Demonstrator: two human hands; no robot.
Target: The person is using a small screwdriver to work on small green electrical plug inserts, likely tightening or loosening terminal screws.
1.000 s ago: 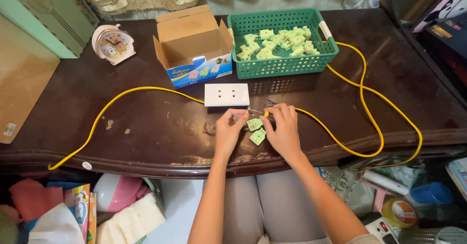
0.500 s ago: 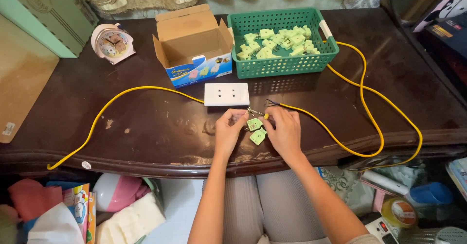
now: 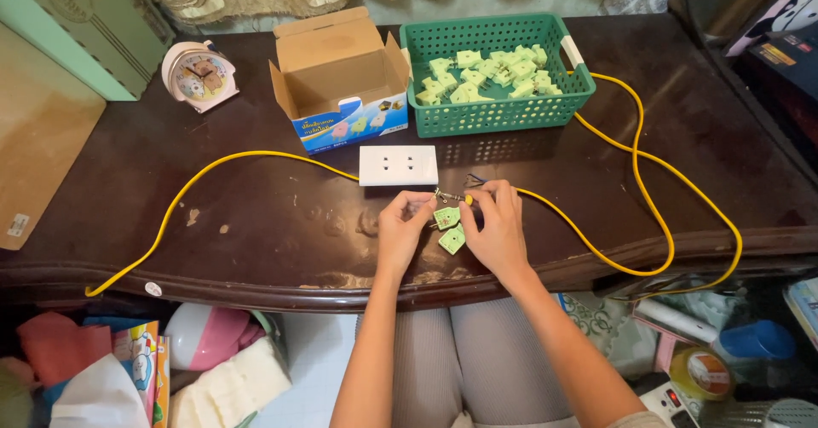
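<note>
Left hand (image 3: 402,228) and right hand (image 3: 498,223), both pinched shut, hold a green plug shell (image 3: 446,217) and the yellow cable's (image 3: 596,245) bared end at the table edge (image 3: 256,283). Second shell half (image 3: 452,240) lies loose; it risks falling off. Stray strands could short.

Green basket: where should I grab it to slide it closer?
Probably by the white handle on the right end of the basket, coming from the right with the right hand. The box crowds its left end, and plug pieces fill the inside.
</note>
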